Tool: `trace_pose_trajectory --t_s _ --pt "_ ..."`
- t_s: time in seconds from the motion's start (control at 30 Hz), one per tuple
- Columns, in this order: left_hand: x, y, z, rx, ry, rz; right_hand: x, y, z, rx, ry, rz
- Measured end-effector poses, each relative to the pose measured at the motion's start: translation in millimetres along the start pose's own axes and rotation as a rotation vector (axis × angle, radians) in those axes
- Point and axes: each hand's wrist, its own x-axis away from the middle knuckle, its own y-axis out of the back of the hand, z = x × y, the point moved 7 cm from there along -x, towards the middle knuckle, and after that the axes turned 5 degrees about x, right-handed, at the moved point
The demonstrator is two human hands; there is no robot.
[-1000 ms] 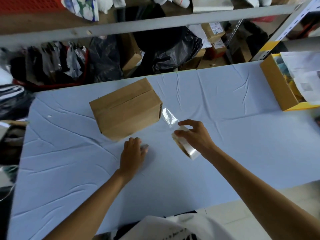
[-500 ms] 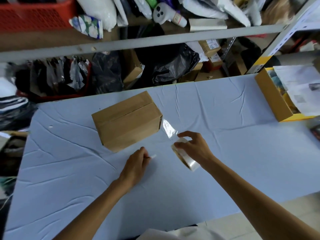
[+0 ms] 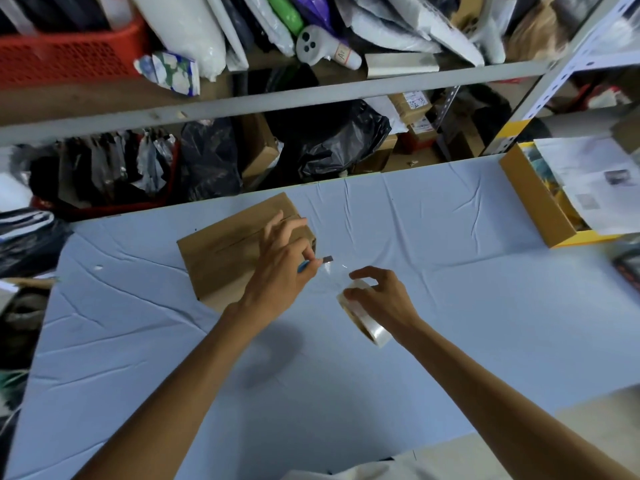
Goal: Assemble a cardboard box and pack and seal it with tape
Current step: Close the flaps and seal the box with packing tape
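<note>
No legible text anywhere.

The desk had a wrinkled light-blue cloth over it. At its far right corner sat an open yellow box with printed papers lying on top. Behind the far edge stood a grey metal shelf, pretty messy: a red basket up top on the left, white bags next to it, and a white controller lying near the middle. Lower down were black bags and small cartons.
</note>
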Motion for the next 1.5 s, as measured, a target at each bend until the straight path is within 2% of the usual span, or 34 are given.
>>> trace_pose_trajectory --t_s 0.1,0.23,0.87,1.5 --pt "-6.9 -11.8 5.2 0.027 0.024 0.068 0.1 2.1 -0.9 0.019 0.014 -0.050" --pt "-9.7 -14.7 3.9 0.030 0.030 0.074 -0.4 6.2 -1.6 0.039 0.012 -0.106" --pt "-23.6 -23.6 -6.5 -0.328 0.090 0.203 -1.7 2.2 11.3 0.140 0.053 -0.115" --pt "-26.4 -22.4 -3.0 -0.320 0.089 0.281 -13.5 16.0 6.4 0.384 0.065 -0.119"
